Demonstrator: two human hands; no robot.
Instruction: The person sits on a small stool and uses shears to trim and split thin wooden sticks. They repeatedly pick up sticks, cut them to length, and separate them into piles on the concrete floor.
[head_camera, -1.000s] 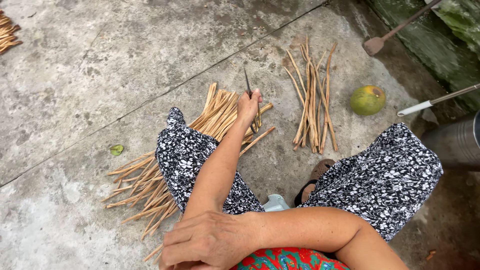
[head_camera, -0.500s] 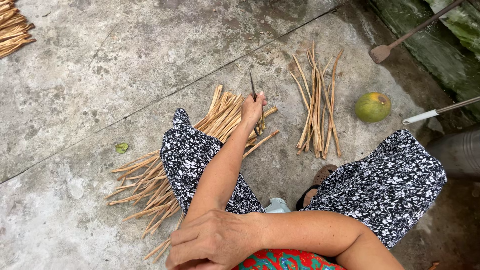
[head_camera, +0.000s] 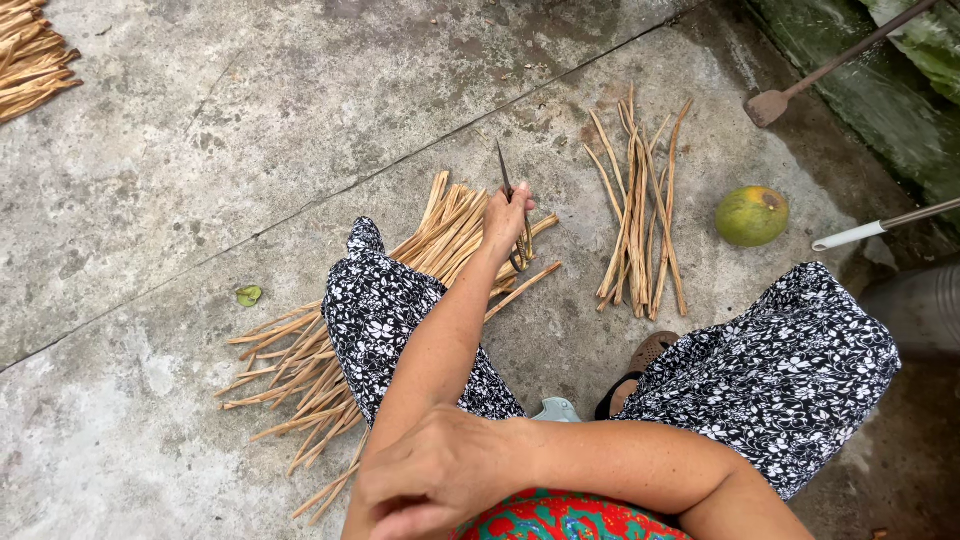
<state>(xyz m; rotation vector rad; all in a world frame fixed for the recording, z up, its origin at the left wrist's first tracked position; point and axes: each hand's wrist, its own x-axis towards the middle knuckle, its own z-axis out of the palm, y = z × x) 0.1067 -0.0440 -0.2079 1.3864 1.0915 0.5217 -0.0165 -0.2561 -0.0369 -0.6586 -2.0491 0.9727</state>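
My left hand (head_camera: 506, 214) is stretched out over a heap of pale dry sticks (head_camera: 300, 360) that lies on the concrete under my left knee. It is shut on a dark, thin-bladed metal tool (head_camera: 503, 170), probably scissors, with the blade pointing away from me. My right hand (head_camera: 440, 470) rests on my left arm near the elbow, fingers loosely bent, holding nothing. A smaller bundle of similar sticks (head_camera: 637, 215) lies to the right of the left hand, apart from it.
I sit low, with a black-and-white flowered garment (head_camera: 790, 370) over both knees. A green-yellow round fruit (head_camera: 752, 215) lies at the right. Long-handled tools (head_camera: 775, 100) lie by a mossy edge at the top right. More sticks (head_camera: 30, 60) are at the top left, and a metal container (head_camera: 925, 305) at the right.
The view has drifted slightly. The left hand still holds the tool over the stick heap, and the right hand stays on the left arm.
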